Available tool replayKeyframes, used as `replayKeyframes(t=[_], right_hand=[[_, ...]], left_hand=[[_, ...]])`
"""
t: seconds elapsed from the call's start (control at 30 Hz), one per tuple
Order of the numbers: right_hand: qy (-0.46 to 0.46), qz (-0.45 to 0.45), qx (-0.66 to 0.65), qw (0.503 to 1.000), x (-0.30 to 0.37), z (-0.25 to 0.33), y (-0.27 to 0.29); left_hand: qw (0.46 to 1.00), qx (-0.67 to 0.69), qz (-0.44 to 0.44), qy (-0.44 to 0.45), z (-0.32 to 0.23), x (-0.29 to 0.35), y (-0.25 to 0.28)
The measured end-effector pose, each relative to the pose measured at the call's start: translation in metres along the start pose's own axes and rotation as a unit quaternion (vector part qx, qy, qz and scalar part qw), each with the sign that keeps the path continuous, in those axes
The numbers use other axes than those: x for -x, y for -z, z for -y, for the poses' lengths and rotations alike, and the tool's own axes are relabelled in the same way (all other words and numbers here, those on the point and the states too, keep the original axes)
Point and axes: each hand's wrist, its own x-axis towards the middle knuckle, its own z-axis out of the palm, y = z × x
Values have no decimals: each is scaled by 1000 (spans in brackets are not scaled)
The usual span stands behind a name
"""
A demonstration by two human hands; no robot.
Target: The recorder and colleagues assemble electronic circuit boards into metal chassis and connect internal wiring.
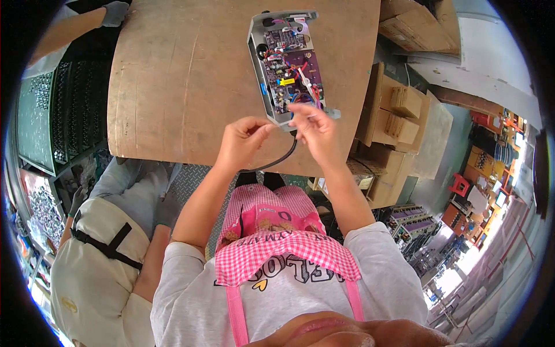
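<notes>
An open metal chassis (pixel 258 69) lies on the table, its purple circuit boards (pixel 312 66) and coloured wires exposed. A yellow label (pixel 287 82) and a white connector strip (pixel 306 81) show among the wiring. At the chassis's near left corner, my left hand (pixel 244 141) is closed, thumb against forefinger; whatever is pinched there is too small to name. My right hand (pixel 318 134) is at the near end, fingers curled by the wires, with its grip partly hidden. A black cable (pixel 283 157) runs from beneath that hand toward the table's near edge.
The brown wooden table (pixel 179 75) extends left of the chassis. A co-worker's gloved hand (pixel 115 14) rests at its far left corner, and another person (pixel 104 254) is close on my left. Cardboard boxes (pixel 399 118) stand to the right, dark racks (pixel 75 110) to the left.
</notes>
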Motion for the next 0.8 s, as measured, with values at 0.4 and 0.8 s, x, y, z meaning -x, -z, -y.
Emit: replayKeyframes(t=[0.4, 0.8], right_hand=[[204, -27, 433, 878, -35, -1, 58], [211, -19, 476, 854, -49, 6, 78]], left_hand=[[958, -260, -112, 36, 8, -23, 18], [962, -236, -128, 41, 31, -21, 34]])
